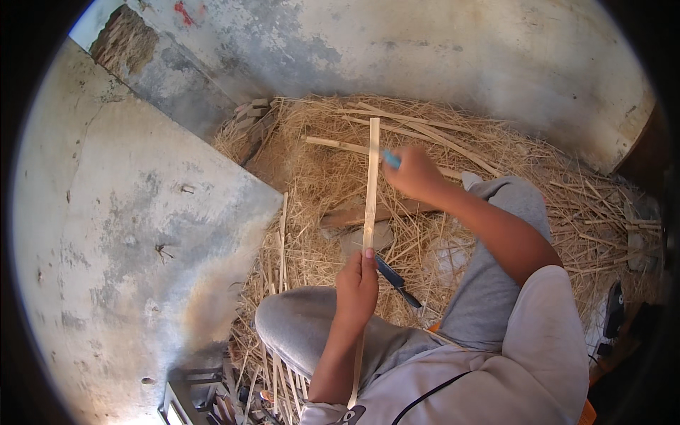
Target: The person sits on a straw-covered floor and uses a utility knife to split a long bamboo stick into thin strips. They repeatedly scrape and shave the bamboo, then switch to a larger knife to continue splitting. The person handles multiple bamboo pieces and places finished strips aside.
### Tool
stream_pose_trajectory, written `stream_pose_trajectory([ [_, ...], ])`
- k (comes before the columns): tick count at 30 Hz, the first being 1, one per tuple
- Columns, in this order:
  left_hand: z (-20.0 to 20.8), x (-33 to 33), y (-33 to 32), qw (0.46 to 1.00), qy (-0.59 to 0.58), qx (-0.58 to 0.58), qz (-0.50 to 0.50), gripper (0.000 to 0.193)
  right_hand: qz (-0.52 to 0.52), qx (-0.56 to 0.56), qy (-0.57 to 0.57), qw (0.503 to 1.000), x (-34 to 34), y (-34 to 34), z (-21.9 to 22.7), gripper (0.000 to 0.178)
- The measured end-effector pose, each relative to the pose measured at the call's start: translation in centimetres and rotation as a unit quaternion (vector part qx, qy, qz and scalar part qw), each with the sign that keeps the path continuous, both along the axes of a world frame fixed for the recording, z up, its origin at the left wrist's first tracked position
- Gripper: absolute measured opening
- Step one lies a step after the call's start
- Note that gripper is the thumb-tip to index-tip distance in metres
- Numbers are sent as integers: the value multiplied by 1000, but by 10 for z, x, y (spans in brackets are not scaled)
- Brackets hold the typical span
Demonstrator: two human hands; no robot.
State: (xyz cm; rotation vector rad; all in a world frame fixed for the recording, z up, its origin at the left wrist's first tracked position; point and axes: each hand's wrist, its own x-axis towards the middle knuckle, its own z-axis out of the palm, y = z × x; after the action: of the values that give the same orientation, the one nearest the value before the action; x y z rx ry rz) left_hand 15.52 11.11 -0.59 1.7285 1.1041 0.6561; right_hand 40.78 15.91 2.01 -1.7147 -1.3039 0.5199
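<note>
A long, pale split-bamboo strip stands lengthwise in front of me. My left hand is closed around its lower part, thumb on top, and the strip's tail runs down past my wrist. Up and to the right, my right hand, slightly blurred, is closed on a blue object whose kind I cannot make out. That object is close to the strip's right edge; whether it touches is unclear. Just right of my left hand lies a dark knife-like tool, partly hidden by the fingers.
Shavings and thin strips cover the ground. A wooden block and a stone lie between my legs. More strips lie farther off. Worn plaster walls rise left and ahead. A metal frame stands lower left.
</note>
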Motion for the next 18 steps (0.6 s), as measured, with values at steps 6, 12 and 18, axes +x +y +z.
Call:
stream_pose_trajectory([
  [6,6,-8,5,999,-24,2,26,42,88,63,-180,978,-39,-7,-19,20],
  [12,33,-4,-7,970,-128,-206,24,39,95,78,-233,965,-25,7,-21,17],
  [18,32,6,-32,953,-138,-268,-26,39,-76,-62,-107,989,45,48,-2,27],
])
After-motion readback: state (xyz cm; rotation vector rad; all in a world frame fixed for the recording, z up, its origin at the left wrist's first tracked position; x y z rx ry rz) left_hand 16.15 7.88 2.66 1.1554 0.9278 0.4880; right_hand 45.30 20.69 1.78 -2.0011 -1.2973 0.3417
